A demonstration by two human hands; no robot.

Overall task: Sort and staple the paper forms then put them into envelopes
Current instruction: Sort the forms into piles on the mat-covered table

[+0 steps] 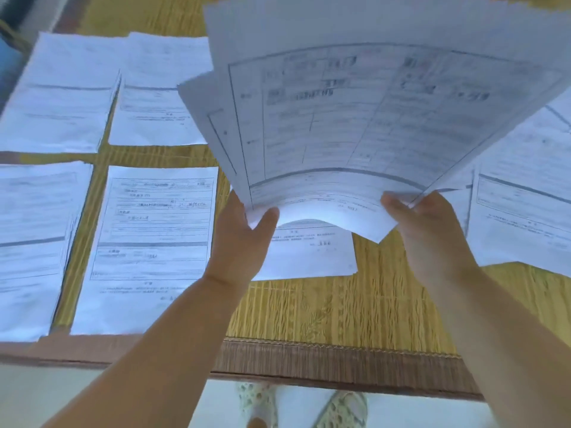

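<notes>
Both forearms reach out over woven-mat tabletop (pixel 324 304). Left hand (pixel 244 239) pinches lower left corner of fanned sheaf of forms (pixel 370 112); right hand (pixel 423 230) grips lower right corner. Sheaf lifted, long axis running away from person, bottom edge bowed between hands. Sorted piles (pixel 151 236) lie flat to left, nearer left hand. No stapler or envelopes visible.

On the mat (pixel 324 307), 4 piles (pixel 148 242) lie in 2 rows at left, 1 pile (pixel 522 217) at right, another (pixel 309 254) between, under the held sheets (pixel 370 118).
</notes>
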